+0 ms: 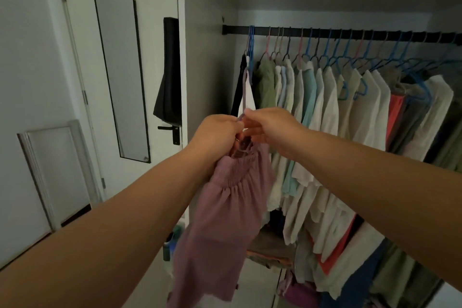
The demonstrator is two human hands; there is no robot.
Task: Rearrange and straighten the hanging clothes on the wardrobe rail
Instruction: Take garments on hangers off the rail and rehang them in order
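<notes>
Left hand (217, 134) grips the mauve garment's (225, 210) gathered waistband; right hand (268, 127) pinches its grey hanger (244, 97) below the rail (350, 34).

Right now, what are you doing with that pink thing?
A person is sorting clothes in a wardrobe. Both hands, the left hand and the right hand, hold a grey hanger carrying a dusty-pink garment. It is off the rail, where many other clothes hang.
</notes>
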